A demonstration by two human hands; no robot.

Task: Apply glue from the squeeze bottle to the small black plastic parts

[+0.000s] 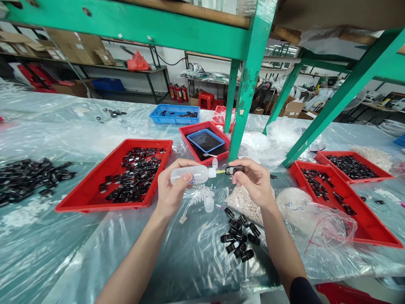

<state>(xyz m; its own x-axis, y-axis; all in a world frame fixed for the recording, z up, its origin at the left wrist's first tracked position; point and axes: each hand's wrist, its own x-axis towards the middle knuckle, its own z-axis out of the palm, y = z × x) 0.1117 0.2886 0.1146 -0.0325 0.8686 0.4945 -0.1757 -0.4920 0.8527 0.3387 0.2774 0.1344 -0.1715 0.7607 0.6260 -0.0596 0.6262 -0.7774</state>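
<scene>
My left hand (175,185) is wrapped round a translucent white squeeze bottle (198,173), which lies nearly level with its nozzle toward the right. Between the fingers of my right hand (253,179) is a small black part (233,170). The yellowish nozzle tip is at or very near the left end of that part; whether they touch is too small to tell. Below my right hand lies a loose pile of black parts (240,236). A small translucent cap (209,204) and scattered tiny white pieces (201,193) are on the plastic-covered table beneath the bottle.
Red trays of black parts stand left (76,202) and right (379,236). Behind my hands are a red tray holding a smaller blue one (205,140) and a green shelf post (248,84). Bags of pale pieces (294,207) lie beside my right forearm.
</scene>
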